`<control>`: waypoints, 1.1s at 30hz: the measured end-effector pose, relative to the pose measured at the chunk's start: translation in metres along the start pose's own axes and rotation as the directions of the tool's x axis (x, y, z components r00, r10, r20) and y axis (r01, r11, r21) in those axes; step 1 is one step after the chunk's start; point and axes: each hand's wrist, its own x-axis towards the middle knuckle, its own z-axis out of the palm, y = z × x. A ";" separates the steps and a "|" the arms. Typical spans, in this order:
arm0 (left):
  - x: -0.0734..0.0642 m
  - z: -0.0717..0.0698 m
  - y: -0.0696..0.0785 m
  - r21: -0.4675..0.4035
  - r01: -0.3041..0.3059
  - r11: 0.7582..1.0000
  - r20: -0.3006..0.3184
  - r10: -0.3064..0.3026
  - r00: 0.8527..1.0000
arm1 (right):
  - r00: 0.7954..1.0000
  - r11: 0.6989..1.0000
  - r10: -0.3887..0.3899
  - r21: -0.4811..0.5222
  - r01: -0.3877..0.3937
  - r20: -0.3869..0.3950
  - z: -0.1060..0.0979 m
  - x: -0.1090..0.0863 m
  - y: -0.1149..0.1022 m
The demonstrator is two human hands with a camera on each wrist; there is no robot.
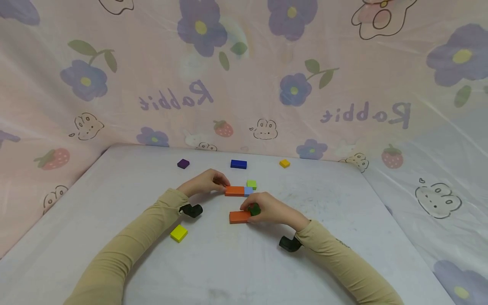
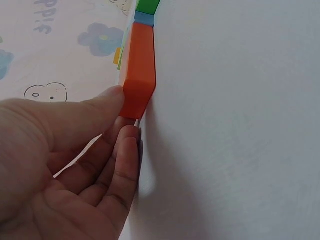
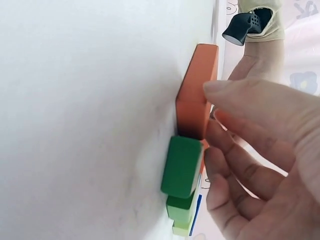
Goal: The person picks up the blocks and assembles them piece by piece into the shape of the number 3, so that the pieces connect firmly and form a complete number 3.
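Observation:
My left hand (image 1: pixel 206 182) is at the left end of an orange block (image 1: pixel 234 191), pinching that end between thumb and fingers (image 2: pixel 127 155). A light blue block (image 1: pixel 248 192) adjoins this block's right end, and a light green block (image 1: pixel 251 184) sits just behind. Nearer to me, my right hand (image 1: pixel 270 209) pinches a red-orange block (image 1: pixel 239 217), its thumb (image 3: pixel 235 92) along one side. Partly hidden by that hand is a dark green block (image 1: pixel 254 209). In the right wrist view, a mid-green block (image 3: pixel 180 207) shows past the dark green one.
Along the back of the white table (image 1: pixel 213 271) lie a purple block (image 1: pixel 183 163), a dark blue block (image 1: pixel 238 164) and an orange-yellow block (image 1: pixel 284 163). A yellow block (image 1: pixel 178 233) lies beside the left forearm. Behind hangs a patterned curtain (image 1: pixel 244 84).

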 end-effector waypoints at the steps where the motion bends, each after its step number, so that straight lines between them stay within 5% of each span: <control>1: 0.000 0.000 0.000 0.002 0.001 1.000 0.001 -0.001 1.000 | 1.000 1.000 -0.002 0.010 0.002 -0.008 0.000 -0.001 0.000; 18: 0.000 0.001 0.001 0.012 -0.012 1.000 0.000 0.012 1.000 | 0.997 0.984 0.071 0.167 -0.064 -0.039 0.002 -0.007 0.008; 25: 0.001 0.001 -0.002 0.014 -0.015 1.000 0.001 0.015 1.000 | 0.996 0.974 0.078 0.215 -0.070 -0.029 -0.011 -0.013 -0.031; 33: 0.001 0.000 -0.004 0.016 -0.025 1.000 0.005 0.024 1.000 | 0.997 0.975 0.073 0.212 -0.065 -0.030 -0.010 -0.015 -0.031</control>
